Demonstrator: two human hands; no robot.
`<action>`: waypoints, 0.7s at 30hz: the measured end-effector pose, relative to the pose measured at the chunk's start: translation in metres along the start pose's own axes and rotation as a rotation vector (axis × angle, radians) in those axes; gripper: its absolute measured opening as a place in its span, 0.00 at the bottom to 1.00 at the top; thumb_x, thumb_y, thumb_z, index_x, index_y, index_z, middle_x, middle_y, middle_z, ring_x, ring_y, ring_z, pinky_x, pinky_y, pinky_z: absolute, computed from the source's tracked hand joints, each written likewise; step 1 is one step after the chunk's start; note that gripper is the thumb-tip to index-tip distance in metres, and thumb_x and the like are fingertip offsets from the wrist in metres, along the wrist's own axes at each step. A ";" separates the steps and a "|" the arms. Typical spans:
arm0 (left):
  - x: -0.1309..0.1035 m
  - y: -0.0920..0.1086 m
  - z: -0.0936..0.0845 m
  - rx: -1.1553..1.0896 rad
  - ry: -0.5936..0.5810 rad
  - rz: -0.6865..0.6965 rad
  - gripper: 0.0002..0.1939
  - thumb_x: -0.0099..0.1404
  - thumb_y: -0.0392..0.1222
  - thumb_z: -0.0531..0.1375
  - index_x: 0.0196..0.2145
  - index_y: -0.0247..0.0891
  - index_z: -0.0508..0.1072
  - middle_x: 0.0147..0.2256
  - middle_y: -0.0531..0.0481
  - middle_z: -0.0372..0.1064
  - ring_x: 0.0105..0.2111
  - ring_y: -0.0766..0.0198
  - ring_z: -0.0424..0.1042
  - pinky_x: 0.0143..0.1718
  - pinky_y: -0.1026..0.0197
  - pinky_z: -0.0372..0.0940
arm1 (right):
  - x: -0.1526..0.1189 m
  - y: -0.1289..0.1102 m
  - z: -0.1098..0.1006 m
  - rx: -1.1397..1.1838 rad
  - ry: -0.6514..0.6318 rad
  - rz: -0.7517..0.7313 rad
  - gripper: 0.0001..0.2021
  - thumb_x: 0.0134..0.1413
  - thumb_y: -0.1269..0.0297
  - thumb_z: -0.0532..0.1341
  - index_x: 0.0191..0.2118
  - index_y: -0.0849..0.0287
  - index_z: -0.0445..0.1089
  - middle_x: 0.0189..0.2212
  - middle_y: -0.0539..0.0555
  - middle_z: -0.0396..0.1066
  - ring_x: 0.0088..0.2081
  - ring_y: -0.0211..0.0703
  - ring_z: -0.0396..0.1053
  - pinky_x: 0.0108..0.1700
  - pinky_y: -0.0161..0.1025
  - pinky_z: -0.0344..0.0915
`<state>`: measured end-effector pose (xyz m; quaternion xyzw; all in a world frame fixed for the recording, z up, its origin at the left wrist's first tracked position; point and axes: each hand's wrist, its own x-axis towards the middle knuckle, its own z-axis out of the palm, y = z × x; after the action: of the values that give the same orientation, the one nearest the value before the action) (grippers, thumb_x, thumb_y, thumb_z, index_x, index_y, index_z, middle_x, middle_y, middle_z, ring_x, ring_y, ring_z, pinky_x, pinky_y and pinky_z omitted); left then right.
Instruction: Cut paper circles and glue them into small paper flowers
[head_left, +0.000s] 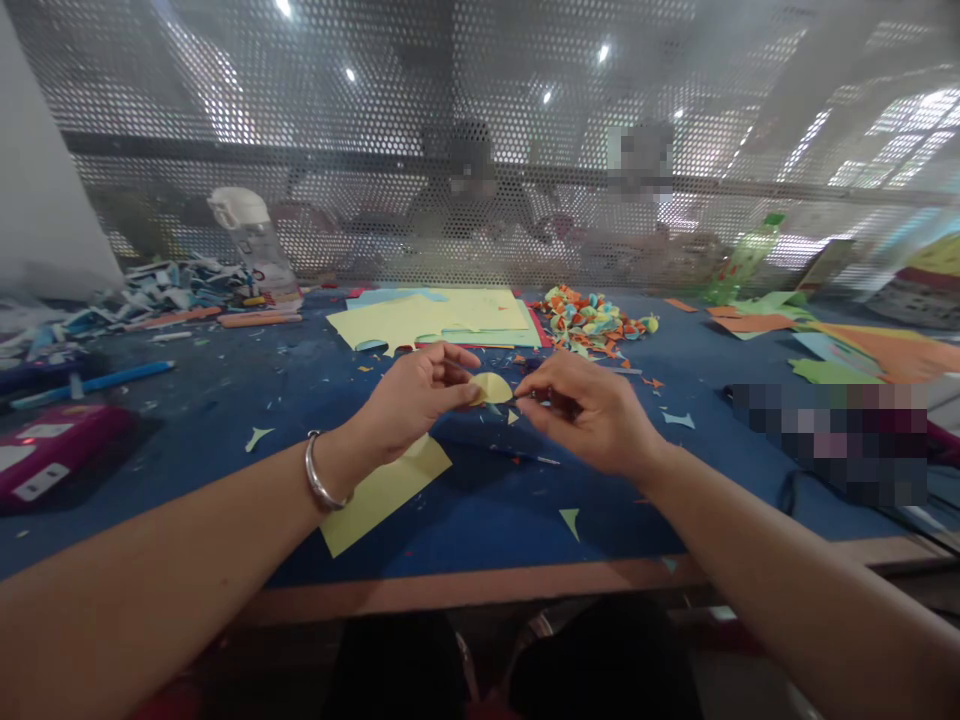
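Observation:
My left hand point(416, 395) pinches a small rounded piece of yellow paper point(493, 388) between thumb and fingers. At the paper's right edge is my right hand point(589, 408), its thumb and forefinger closed together; a tiny dark tip shows there, too small to name. Whether those fingertips touch the paper I cannot tell. Under my left wrist lies a larger yellow sheet point(390, 495). A thin blue pen-like stick point(536, 457) rests on the blue table between the hands, with small paper scraps point(570, 522) around it.
Behind the hands lie stacked coloured sheets point(427, 318) and a heap of curled paper pieces point(589, 318). At left stand a white-lidded bottle point(259, 245), a scrap pile point(187, 290) and a magenta device point(64, 450). A green bottle point(754, 260) and cables point(847, 500) are at right.

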<state>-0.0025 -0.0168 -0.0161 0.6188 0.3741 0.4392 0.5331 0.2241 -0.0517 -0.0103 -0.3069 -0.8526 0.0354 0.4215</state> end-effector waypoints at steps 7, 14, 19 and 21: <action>0.003 0.005 -0.007 0.187 0.115 0.094 0.14 0.59 0.34 0.65 0.42 0.38 0.67 0.31 0.52 0.70 0.28 0.65 0.74 0.30 0.60 0.68 | 0.002 0.040 -0.038 -0.280 -0.220 0.615 0.11 0.56 0.55 0.63 0.32 0.58 0.73 0.23 0.49 0.70 0.24 0.37 0.63 0.29 0.36 0.59; 0.004 0.003 -0.007 0.152 0.123 0.108 0.17 0.57 0.33 0.65 0.43 0.38 0.66 0.30 0.52 0.70 0.28 0.66 0.71 0.32 0.61 0.67 | 0.003 0.055 -0.047 -0.458 -0.358 0.776 0.15 0.50 0.50 0.65 0.34 0.58 0.71 0.30 0.54 0.74 0.32 0.45 0.69 0.33 0.39 0.58; 0.005 0.004 -0.009 0.098 0.123 0.085 0.15 0.56 0.34 0.65 0.42 0.38 0.68 0.29 0.52 0.70 0.29 0.66 0.72 0.33 0.60 0.68 | 0.007 0.071 -0.046 -0.372 -0.305 0.963 0.14 0.39 0.55 0.71 0.27 0.57 0.68 0.22 0.52 0.70 0.29 0.47 0.68 0.32 0.40 0.56; 0.005 0.002 -0.010 0.093 0.110 0.075 0.15 0.56 0.35 0.65 0.41 0.38 0.68 0.29 0.52 0.71 0.29 0.65 0.72 0.33 0.60 0.68 | 0.007 0.076 -0.045 -0.300 -0.287 1.011 0.14 0.36 0.58 0.72 0.24 0.57 0.68 0.20 0.50 0.68 0.28 0.45 0.67 0.30 0.38 0.57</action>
<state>-0.0102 -0.0089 -0.0130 0.6315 0.3994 0.4742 0.4655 0.2916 0.0048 -0.0004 -0.7274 -0.6433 0.1533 0.1831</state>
